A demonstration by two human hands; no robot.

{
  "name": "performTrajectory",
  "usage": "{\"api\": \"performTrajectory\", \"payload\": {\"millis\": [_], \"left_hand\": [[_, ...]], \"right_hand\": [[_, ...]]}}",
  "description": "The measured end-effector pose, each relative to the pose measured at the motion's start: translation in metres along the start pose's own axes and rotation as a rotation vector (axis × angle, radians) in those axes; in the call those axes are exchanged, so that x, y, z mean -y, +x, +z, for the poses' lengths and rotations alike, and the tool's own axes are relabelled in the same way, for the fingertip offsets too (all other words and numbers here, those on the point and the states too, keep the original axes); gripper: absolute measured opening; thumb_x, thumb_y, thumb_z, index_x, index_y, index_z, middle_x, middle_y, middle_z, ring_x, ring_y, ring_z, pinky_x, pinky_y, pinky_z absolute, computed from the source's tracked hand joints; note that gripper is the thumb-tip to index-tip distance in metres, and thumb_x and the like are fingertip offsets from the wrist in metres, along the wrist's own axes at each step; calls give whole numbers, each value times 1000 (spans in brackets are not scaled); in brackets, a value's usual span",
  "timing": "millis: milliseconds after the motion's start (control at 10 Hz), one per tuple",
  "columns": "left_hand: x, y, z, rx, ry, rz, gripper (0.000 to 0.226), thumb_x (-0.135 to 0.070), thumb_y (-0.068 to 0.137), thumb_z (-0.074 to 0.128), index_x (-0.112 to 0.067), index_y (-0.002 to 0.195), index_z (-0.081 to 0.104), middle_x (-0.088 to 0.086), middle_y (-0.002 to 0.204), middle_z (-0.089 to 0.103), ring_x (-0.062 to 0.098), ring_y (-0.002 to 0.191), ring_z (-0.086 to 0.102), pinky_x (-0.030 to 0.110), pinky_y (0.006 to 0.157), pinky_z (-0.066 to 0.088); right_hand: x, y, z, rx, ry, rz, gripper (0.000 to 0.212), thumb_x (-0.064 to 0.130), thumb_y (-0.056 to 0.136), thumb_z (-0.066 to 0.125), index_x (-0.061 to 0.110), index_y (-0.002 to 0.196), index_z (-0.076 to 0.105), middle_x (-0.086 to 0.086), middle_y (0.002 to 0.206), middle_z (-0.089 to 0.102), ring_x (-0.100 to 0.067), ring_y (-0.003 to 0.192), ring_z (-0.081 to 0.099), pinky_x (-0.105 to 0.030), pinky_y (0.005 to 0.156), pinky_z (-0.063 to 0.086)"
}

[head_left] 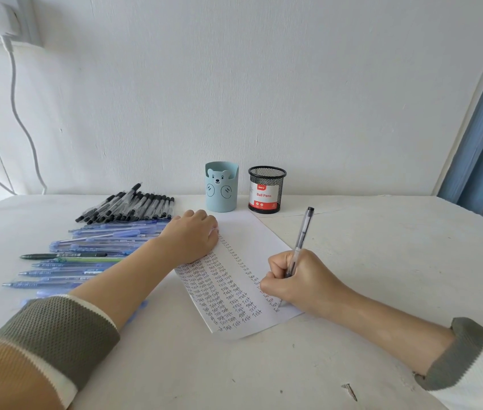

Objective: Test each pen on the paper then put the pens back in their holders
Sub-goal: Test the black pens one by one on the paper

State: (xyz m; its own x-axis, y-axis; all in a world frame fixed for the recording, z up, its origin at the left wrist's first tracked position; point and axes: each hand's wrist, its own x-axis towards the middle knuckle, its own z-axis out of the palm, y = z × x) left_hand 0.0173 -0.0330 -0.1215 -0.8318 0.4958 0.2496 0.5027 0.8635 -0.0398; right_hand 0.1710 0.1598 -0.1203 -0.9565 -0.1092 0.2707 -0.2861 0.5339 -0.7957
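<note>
**Pen test on a page full of "Test"**

The right hand (299, 279) pinches a clear pen (301, 241) with a black end cap. Its fingers and thumb curl round the barrel low down. The tip touches the paper (252, 241) close to the paper's right edge, and the barrel leans up and away toward the back of the surface (382, 261).

The paper lies slanted near the middle of the surface, in front of the two holders. Columns of the handwritten word "Test" cover most of it.

The left hand (189, 235) rests knuckles-up on the paper's far left part and holds nothing. Its fingers bend away out of sight, so I cannot tell how tightly they are curled.

At the back edge, by the wall, stands a pale blue holder (221, 187) with a bear face. Just beside it on the right is a black mesh holder (266, 189) with a red and white label reading "Ball Pens". The small logo above those words is too small to read.

On the left side of the surface lie a row of black-capped pens (133, 207), then blue pens (101, 241) nearer the front, and one dark green pen (62, 255) among them.
</note>
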Motion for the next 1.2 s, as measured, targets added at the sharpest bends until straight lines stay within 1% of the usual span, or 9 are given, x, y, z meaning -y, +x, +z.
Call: {"api": "performTrajectory", "payload": {"millis": [400,500,600,700,800,900,1000,1100,1200], "left_hand": [[0,1,1,-2,-6,7,38,-35,102,29,-19,128,51,3,126,52,23,112,46,39,94,41],[1,0,1,6,-6,6,38,-35,102,29,-19,129,51,3,126,52,23,113,46,39,95,41],[1,-1,-1,-7,-33,8,37,-34,101,32,-19,127,52,3,123,54,22,112,48,39,93,44],[4,0,-6,-67,-88,-93,32,-27,99,38,-14,121,56,3,116,57,22,104,54,37,82,50],[12,3,-8,-66,-36,-175,27,-24,96,44,-10,108,63,4,104,58,22,93,58,38,77,55],[18,3,-10,-34,-24,-149,26,-24,96,45,-11,105,64,4,102,58,21,93,57,37,78,54],[24,3,-10,-31,-47,-106,25,-27,97,45,-13,108,63,3,105,57,21,96,56,37,81,53],[27,3,-8,-42,-56,-87,25,-28,97,45,-14,109,63,2,106,57,21,96,56,36,80,52],[27,4,-6,-54,-50,-76,25,-27,97,45,-15,109,62,2,106,57,19,94,54,33,76,49]], "right_hand": [[2,0,0,-1,1,20,49,-4,77,59,18,49,26,-2,50,24,-8,46,24,-16,44,26],[4,5,-5,23,106,65,46,9,87,57,15,48,35,-2,47,38,-10,44,37,-18,47,32],[14,15,-12,45,84,69,37,24,97,57,10,62,50,-1,44,45,-9,41,42,-20,51,39],[23,33,-19,64,13,89,28,44,99,50,18,105,57,2,39,42,-10,35,38,-16,45,35],[20,55,-22,4,-208,12,34,44,105,32,21,110,56,2,41,51,-9,39,46,-20,53,42],[3,69,-20,-128,-574,-223,26,38,104,36,23,106,57,1,74,69,-19,66,62,-38,68,51],[-18,73,-11,-30,-602,-344,34,32,102,42,23,128,63,-1,98,65,-20,90,61,-35,78,47],[-25,68,-7,13,-494,-329,32,31,101,51,28,130,63,3,81,53,-3,74,45,-20,69,33],[-26,64,-7,29,-394,-307,27,28,96,60,32,122,68,-3,85,56,-3,78,45,-13,69,33]]}}
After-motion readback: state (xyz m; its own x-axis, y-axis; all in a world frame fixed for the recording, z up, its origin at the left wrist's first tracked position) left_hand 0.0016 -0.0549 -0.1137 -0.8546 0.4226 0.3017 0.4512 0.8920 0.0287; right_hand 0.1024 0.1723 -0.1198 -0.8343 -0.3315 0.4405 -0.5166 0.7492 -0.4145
